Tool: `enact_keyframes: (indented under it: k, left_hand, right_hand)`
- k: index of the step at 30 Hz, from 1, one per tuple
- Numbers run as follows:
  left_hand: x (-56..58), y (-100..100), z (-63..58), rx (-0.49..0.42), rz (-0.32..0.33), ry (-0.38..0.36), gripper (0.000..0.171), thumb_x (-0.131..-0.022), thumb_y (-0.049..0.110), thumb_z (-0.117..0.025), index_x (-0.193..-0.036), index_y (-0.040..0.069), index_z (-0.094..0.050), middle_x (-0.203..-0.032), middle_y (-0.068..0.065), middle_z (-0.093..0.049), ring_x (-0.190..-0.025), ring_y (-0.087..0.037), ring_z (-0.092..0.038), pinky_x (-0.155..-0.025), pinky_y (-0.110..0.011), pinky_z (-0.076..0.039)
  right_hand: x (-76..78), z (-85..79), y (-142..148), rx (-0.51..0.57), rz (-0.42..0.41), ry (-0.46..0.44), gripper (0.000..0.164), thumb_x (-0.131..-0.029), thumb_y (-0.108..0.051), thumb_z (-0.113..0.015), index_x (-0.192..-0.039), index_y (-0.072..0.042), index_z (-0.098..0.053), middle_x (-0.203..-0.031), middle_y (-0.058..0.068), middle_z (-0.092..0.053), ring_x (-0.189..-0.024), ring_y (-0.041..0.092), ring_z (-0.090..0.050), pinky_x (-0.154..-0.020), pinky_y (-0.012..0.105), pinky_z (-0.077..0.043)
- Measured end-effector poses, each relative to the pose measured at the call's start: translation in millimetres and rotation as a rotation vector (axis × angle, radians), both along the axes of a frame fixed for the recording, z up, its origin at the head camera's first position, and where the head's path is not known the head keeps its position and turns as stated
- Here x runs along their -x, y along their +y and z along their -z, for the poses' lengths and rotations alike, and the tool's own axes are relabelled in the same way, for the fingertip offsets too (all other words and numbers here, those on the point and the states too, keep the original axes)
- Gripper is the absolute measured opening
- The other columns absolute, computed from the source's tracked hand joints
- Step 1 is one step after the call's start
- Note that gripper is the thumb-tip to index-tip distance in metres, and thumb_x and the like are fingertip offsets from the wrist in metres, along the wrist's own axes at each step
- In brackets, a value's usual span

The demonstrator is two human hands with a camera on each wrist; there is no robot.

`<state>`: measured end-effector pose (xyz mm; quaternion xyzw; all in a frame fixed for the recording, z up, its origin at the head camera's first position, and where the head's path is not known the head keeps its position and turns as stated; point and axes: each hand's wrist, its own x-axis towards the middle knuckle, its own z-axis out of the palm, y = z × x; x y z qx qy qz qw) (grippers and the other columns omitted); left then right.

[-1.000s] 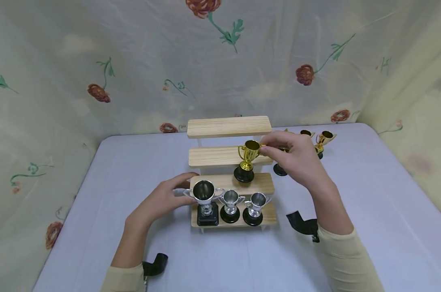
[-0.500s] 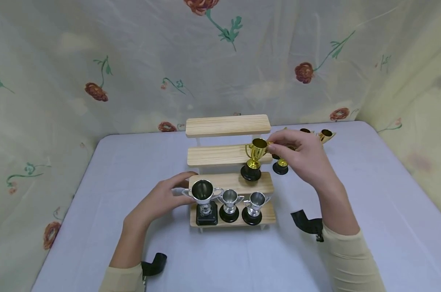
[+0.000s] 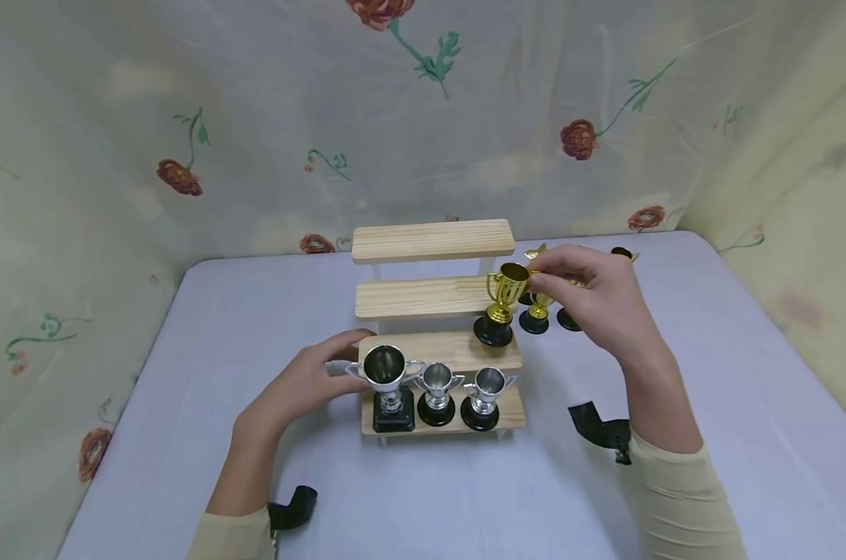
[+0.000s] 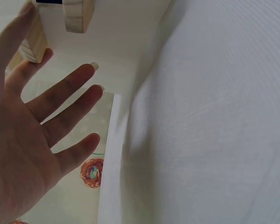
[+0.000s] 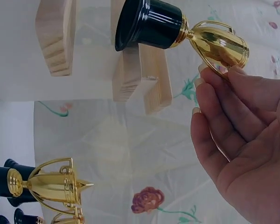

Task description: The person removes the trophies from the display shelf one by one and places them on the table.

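Observation:
My right hand (image 3: 591,299) pinches a small gold trophy cup (image 3: 507,288) by one handle between thumb and fingertips. The cup's black base is slightly tilted over the right end of the second step of a wooden tiered shelf (image 3: 423,350); whether it touches the board I cannot tell. At the shelf's left side, my left hand (image 3: 311,381) holds the end of that step between thumb and index finger. Its other fingers (image 4: 65,86) are spread straight in the left wrist view. On the lowest step stand a large silver trophy (image 3: 388,373) and two smaller silver trophies (image 3: 437,381).
More gold trophies (image 3: 537,311) stand on the table right of the shelf, partly hidden by my right hand. Bare wood shows on the top step (image 3: 433,241) and third step (image 3: 423,298). A flower-patterned curtain (image 3: 255,155) hangs behind the white table (image 3: 255,311).
My right hand has carried the gold trophy cup rightward along the second step, toward its right end. The left hand keeps its place at the shelf; the view has shifted slightly.

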<state>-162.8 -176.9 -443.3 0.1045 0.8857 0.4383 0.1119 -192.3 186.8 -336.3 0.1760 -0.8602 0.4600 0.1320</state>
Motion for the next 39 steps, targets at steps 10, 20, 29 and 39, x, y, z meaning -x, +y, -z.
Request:
enact_keyframes:
  k: [10, 20, 29, 39]
  left_hand:
    - [-5.0, -3, 4.8, 0.03, -0.031, -0.016, 0.061, -0.081, 0.044, -0.078, -0.135, 0.049, -0.051, -0.128, 0.006, -0.066, -0.125, -0.02, -0.058, -0.107, -0.061, -0.039]
    - [-6.2, -4, 6.0, 0.037, -0.027, -0.01, 0.064, -0.082, 0.044, -0.077, -0.139, 0.046, -0.049, -0.131, 0.005, -0.065, -0.128, -0.022, -0.057, -0.108, -0.064, -0.037]
    - [-5.0, 0, 2.2, 0.046, -0.027, 0.001, 0.065, -0.081, 0.046, -0.077, -0.14, 0.045, -0.049, -0.133, 0.005, -0.064, -0.129, -0.023, -0.057, -0.107, -0.065, -0.037]
    - [-3.0, 7, 1.1, 0.038, -0.023, 0.0, 0.065, -0.08, 0.047, -0.078, -0.139, 0.045, -0.05, -0.133, 0.006, -0.064, -0.128, -0.023, -0.057, -0.107, -0.065, -0.038]
  right_hand:
    - [-1.4, 2.8, 12, -0.001, 0.02, -0.026, 0.012, -0.092, -0.009, -0.07, -0.102, -0.005, -0.074, -0.101, 0.014, -0.074, -0.078, 0.002, -0.069, -0.071, 0.015, -0.055]
    - [1.9, 5.2, 30, -0.073, 0.154, -0.078, 0.016, -0.095, -0.017, -0.068, -0.107, -0.009, -0.074, -0.106, 0.013, -0.074, -0.079, -0.003, -0.065, -0.07, 0.013, -0.05]
    - [4.3, 6.5, 51, -0.135, 0.228, -0.076, 0.016, -0.097, -0.023, -0.065, -0.104, -0.012, -0.074, -0.102, 0.01, -0.075, -0.081, 0.008, -0.068, -0.069, 0.016, -0.048]
    - [5.1, 8.8, 76, -0.175, 0.266, -0.084, 0.018, -0.096, -0.023, -0.066, -0.107, -0.012, -0.074, -0.106, 0.011, -0.074, -0.079, -0.009, -0.061, -0.072, 0.015, -0.045]
